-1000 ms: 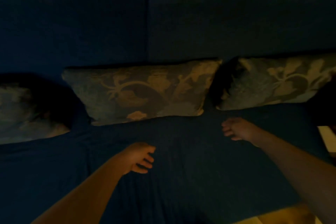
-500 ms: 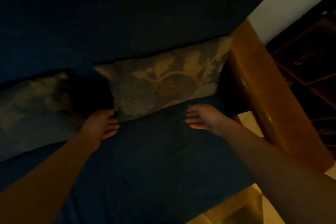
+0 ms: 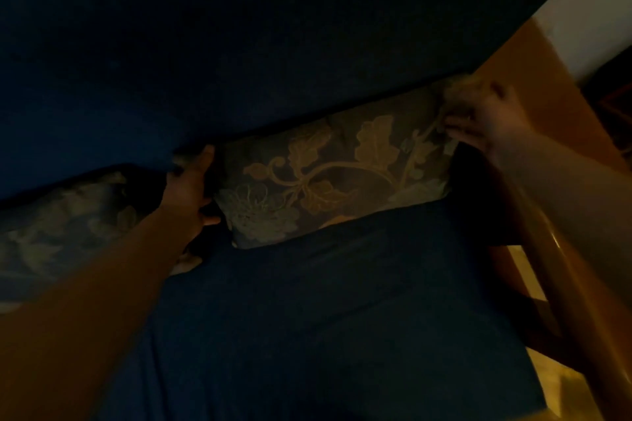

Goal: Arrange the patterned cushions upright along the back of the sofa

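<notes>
Dim light throughout. A floral-patterned cushion (image 3: 335, 178) lies against the dark blue sofa back (image 3: 239, 44), its lower edge on the sofa seat (image 3: 342, 318). The left hand (image 3: 189, 195) grips the cushion's left end, fingers (image 3: 205, 155) reaching up along that edge. The right hand (image 3: 489, 120) grips the upper right corner; motion blur hides the fingers there. A second patterned cushion (image 3: 65, 232) lies just left, partly behind the left forearm. A wooden armrest (image 3: 547, 106) borders the sofa on the right.
</notes>
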